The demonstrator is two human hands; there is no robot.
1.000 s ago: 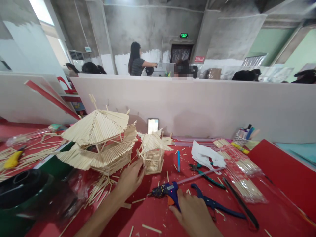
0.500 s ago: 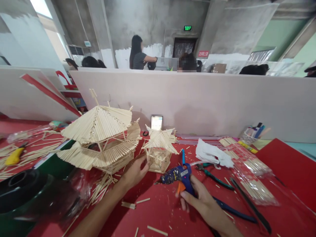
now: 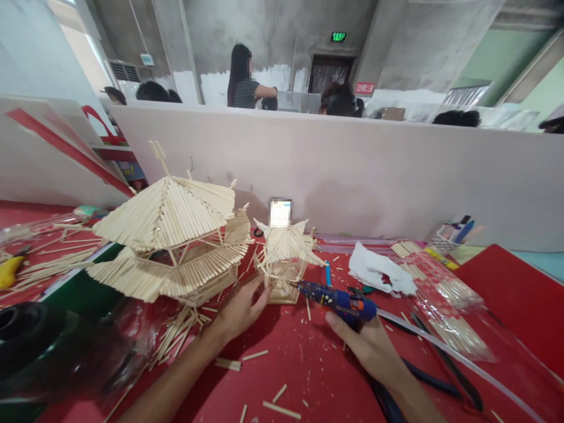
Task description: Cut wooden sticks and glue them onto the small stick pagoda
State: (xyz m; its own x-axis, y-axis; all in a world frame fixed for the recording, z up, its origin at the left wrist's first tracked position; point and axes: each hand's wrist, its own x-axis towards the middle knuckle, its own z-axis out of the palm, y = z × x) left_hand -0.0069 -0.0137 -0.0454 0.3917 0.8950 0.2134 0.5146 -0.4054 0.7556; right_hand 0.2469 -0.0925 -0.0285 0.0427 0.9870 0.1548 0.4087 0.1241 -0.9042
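Note:
My left hand (image 3: 244, 306) is at the lower left of a small stick pavilion (image 3: 288, 249), its curled fingers against the frame; the fingertips are partly hidden. In my right hand (image 3: 372, 346) is a blue hot glue gun (image 3: 337, 301) with a long clear glue stick (image 3: 458, 353) trailing from its back. Its nozzle points left, at the pavilion's open lower frame; whether it touches cannot be made out. To the left stands a larger two-tiered stick pavilion (image 3: 176, 217).
Loose sticks (image 3: 180, 335) lie under and around the larger pavilion. A dark round container (image 3: 48, 346) stands at front left. White tissue (image 3: 379, 270), packed sticks (image 3: 458, 320) and a pen basket (image 3: 445, 239) are on the right. A pale partition (image 3: 352, 170) borders the red table.
The glue gun has turned and tilted, bringing its nozzle up to the small pavilion and its glue stick out to the right. My left hand stays by the pavilion. The view has shifted slightly.

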